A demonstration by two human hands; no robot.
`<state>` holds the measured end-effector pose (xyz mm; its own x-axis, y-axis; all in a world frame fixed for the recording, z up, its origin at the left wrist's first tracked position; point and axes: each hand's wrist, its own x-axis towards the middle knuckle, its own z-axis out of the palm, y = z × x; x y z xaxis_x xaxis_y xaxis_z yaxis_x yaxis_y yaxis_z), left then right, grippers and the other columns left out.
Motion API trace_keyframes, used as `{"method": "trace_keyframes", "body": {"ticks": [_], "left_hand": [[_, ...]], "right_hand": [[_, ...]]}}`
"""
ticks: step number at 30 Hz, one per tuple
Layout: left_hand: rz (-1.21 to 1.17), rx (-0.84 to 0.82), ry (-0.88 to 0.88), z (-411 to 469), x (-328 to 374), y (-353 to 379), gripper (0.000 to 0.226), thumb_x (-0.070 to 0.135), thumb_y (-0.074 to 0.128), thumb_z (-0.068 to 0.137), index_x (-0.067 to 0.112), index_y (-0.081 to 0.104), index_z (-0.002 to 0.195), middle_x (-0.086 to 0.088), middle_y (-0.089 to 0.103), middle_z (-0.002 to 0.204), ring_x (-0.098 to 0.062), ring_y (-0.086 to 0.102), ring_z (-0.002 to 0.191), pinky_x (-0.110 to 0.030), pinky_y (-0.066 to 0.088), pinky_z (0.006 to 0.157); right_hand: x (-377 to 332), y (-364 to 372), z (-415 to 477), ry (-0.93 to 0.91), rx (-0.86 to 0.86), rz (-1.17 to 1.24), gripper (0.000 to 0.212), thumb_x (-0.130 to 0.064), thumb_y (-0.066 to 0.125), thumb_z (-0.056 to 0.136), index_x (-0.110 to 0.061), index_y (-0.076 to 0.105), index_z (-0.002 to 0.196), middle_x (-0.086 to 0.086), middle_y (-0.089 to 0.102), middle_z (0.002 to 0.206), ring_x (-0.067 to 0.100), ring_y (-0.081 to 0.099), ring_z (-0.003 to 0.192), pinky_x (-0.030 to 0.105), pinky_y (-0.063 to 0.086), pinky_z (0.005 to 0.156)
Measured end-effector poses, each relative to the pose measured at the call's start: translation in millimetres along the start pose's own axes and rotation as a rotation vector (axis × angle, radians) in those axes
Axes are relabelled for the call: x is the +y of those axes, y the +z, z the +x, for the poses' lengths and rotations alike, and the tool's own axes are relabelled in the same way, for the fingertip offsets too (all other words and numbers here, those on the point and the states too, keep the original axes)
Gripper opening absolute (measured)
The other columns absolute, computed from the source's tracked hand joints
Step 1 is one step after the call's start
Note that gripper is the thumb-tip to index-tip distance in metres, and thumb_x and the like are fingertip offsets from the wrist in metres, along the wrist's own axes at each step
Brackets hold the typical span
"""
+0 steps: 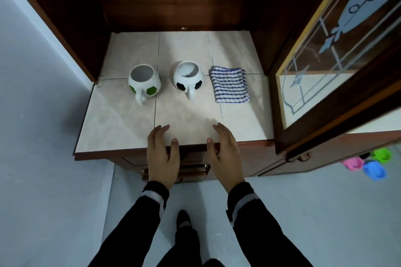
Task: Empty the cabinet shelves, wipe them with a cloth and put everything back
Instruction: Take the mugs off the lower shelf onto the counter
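Though near, cloth (230,84) beyond fingers (219,129)

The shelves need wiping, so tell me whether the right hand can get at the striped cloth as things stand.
Probably yes. The right hand is open at the front edge of the counter, and only bare tile lies between it and the striped cloth.

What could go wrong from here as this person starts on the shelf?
1. The green mug and the black mug stand close together on the hard tiled shelf; lifting one carelessly could knock the other.
2. The open glass door juts out right beside the cloth, so the right hand might bump it when reaching.
3. The left hand is also empty; grabbing both mugs at once risks a slip.
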<state>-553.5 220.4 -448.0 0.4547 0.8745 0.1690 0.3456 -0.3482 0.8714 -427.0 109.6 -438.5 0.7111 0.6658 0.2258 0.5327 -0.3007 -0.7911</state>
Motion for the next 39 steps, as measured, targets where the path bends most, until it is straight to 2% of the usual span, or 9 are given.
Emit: {"method": "trace_keyframes", "body": {"ticks": [7, 11, 14, 18, 23, 26, 28, 30, 39], "left_hand": [[-0.121, -0.067, -0.037, -73, 33, 26, 0.036, 0.044, 0.045, 0.092, 0.031, 0.053, 0.124, 0.003, 0.045, 0.132, -0.007, 0.046, 0.122, -0.013, 0.03, 0.101], [-0.184, -0.157, -0.048, -116, 54, 49, 0.032, 0.037, 0.047, 0.094, 0.029, 0.054, 0.124, 0.003, 0.048, 0.13, -0.002, 0.046, 0.123, -0.022, 0.034, 0.107], [-0.186, -0.249, -0.008, -160, 77, 75, 0.038, 0.045, 0.044, 0.094, 0.027, 0.055, 0.126, 0.003, 0.05, 0.131, 0.009, 0.042, 0.122, -0.009, 0.03, 0.103], [-0.246, -0.385, -0.013, -210, 108, 113, 0.027, 0.039, 0.046, 0.1, 0.033, 0.053, 0.126, 0.021, 0.049, 0.129, 0.02, 0.038, 0.119, -0.022, 0.033, 0.106], [-0.282, -0.555, 0.024, -231, 150, 151, 0.025, 0.027, 0.046, 0.103, 0.04, 0.049, 0.124, 0.016, 0.051, 0.134, 0.003, 0.044, 0.126, -0.02, 0.032, 0.104], [-0.28, -0.576, 0.077, -222, 169, 177, 0.024, 0.038, 0.045, 0.101, 0.041, 0.052, 0.124, 0.017, 0.053, 0.131, 0.001, 0.048, 0.123, -0.024, 0.038, 0.101], [-0.267, -0.597, 0.084, -215, 179, 195, 0.027, 0.038, 0.045, 0.101, 0.037, 0.053, 0.127, 0.013, 0.054, 0.132, -0.002, 0.049, 0.122, -0.02, 0.039, 0.098], [-0.292, -0.623, 0.076, -206, 190, 211, 0.028, 0.026, 0.046, 0.104, 0.028, 0.054, 0.131, 0.009, 0.054, 0.131, -0.005, 0.048, 0.122, -0.016, 0.037, 0.095], [-0.348, -0.581, 0.089, -140, 229, 300, 0.026, 0.03, 0.047, 0.101, 0.032, 0.054, 0.125, 0.01, 0.056, 0.131, -0.011, 0.051, 0.125, -0.034, 0.042, 0.107]], "right_hand": [[22, -57, -66, 0.053, -0.005, 0.028, 0.048, -0.038, 0.043, 0.098, -0.007, 0.053, 0.133, 0.006, 0.057, 0.131, 0.019, 0.05, 0.125, 0.037, 0.041, 0.107], [43, -96, -108, 0.071, 0.038, -0.032, 0.044, -0.035, 0.043, 0.1, -0.005, 0.054, 0.129, 0.009, 0.059, 0.124, 0.022, 0.053, 0.118, 0.036, 0.043, 0.101], [59, -134, -148, 0.138, 0.089, -0.067, 0.05, -0.042, 0.04, 0.099, -0.006, 0.052, 0.131, 0.007, 0.056, 0.129, 0.02, 0.051, 0.122, 0.038, 0.044, 0.101], [77, -183, -189, 0.208, 0.198, -0.099, 0.053, -0.046, 0.037, 0.098, -0.008, 0.053, 0.132, 0.003, 0.058, 0.13, 0.019, 0.051, 0.124, 0.038, 0.042, 0.104], [100, -228, -206, 0.313, 0.328, -0.227, 0.053, -0.048, 0.033, 0.096, -0.007, 0.059, 0.119, 0.007, 0.063, 0.121, 0.028, 0.05, 0.125, 0.044, 0.038, 0.105], [114, -251, -198, 0.319, 0.377, -0.219, 0.048, -0.045, 0.035, 0.097, -0.01, 0.059, 0.119, 0.004, 0.063, 0.12, 0.025, 0.052, 0.123, 0.045, 0.04, 0.103], [125, -265, -189, 0.322, 0.404, -0.209, 0.04, -0.04, 0.039, 0.098, -0.012, 0.059, 0.119, 0.002, 0.063, 0.117, 0.023, 0.052, 0.12, 0.045, 0.041, 0.102], [136, -276, -175, 0.319, 0.431, -0.214, 0.039, -0.038, 0.041, 0.098, -0.012, 0.059, 0.12, 0.002, 0.064, 0.117, 0.024, 0.053, 0.119, 0.044, 0.041, 0.102], [179, -323, -84, 0.286, 0.452, -0.203, 0.031, -0.029, 0.046, 0.098, -0.012, 0.06, 0.119, 0.002, 0.064, 0.118, 0.024, 0.054, 0.119, 0.045, 0.041, 0.103]]}}
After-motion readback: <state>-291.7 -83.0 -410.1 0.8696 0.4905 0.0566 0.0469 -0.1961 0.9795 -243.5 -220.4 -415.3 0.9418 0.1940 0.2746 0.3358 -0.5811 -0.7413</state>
